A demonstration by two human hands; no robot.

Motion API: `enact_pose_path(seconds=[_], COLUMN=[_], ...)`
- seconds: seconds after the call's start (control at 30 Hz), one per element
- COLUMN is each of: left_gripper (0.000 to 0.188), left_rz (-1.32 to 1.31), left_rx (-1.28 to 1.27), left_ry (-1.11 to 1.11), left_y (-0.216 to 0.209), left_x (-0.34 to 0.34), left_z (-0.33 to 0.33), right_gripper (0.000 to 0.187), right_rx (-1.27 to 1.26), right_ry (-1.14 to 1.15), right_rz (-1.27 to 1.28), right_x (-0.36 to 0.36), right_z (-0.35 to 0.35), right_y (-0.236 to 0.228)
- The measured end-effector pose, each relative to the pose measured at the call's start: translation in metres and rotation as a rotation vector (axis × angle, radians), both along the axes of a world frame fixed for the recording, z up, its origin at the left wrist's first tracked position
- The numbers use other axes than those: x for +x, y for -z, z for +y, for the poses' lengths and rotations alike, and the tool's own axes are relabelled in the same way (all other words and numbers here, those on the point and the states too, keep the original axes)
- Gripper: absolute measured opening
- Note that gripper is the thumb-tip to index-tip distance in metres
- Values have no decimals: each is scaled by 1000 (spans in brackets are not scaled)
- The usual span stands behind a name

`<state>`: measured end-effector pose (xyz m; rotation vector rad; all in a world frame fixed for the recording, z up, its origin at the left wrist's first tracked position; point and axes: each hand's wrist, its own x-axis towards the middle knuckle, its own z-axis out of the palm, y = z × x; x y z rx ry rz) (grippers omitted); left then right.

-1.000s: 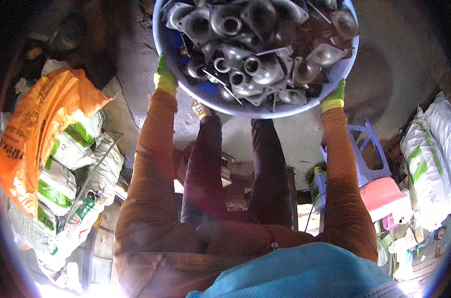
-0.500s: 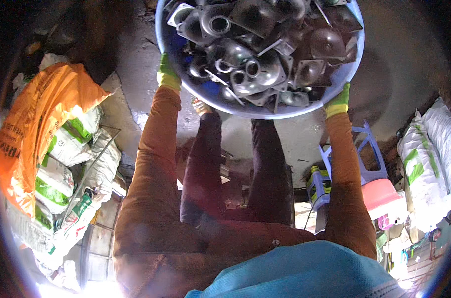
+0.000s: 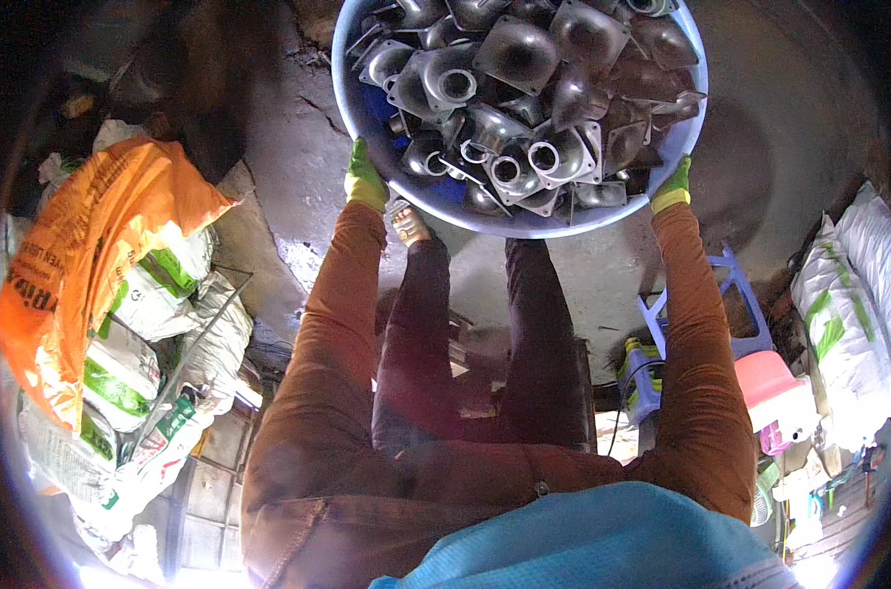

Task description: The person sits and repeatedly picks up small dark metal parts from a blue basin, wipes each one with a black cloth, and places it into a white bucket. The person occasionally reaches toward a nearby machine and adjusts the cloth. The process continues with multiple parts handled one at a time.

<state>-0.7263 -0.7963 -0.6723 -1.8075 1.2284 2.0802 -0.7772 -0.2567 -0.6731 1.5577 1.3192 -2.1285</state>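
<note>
A large round blue basin (image 3: 345, 88) is at the top of the view, heaped with dark grey funnel-shaped parts (image 3: 519, 56) that have square flanges and round necks. On its near left rim is my left hand (image 3: 364, 177) in a yellow-green glove, gripping the edge. My right hand (image 3: 673, 187), gloved alike, grips the near right rim. Both arms are stretched out ahead. The fingers of each hand are partly hidden by the basin's wall.
Orange and white sacks (image 3: 121, 226) are piled on the left. To the right are a blue plastic stool (image 3: 750, 344), a pink stool (image 3: 767, 388) and white sacks (image 3: 838, 294). Grey cracked floor (image 3: 288, 147) lies beneath the basin.
The basin now sits slightly further right against my left arm and looks a little smaller, with more of its contents in view. Both hands keep their grip on the rim.
</note>
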Motion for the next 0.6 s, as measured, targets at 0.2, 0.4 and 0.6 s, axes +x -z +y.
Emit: enact_pose_path(seconds=[0.2, 0.4, 0.6], left_gripper=[58, 48, 43], left_rz=[-353, -382, -385], left_rx=[-162, 64, 109], left_ry=[488, 942, 1178], left_y=[-89, -183, -258], left_x=[78, 175, 152], left_z=[-8, -47, -45], right_gripper=[71, 63, 49], right_rx=[886, 544, 306], right_ry=[-976, -1095, -108], right_rz=[-742, -403, -474], right_x=[47, 156, 337], right_z=[71, 162, 133], right_y=[-8, -137, -295])
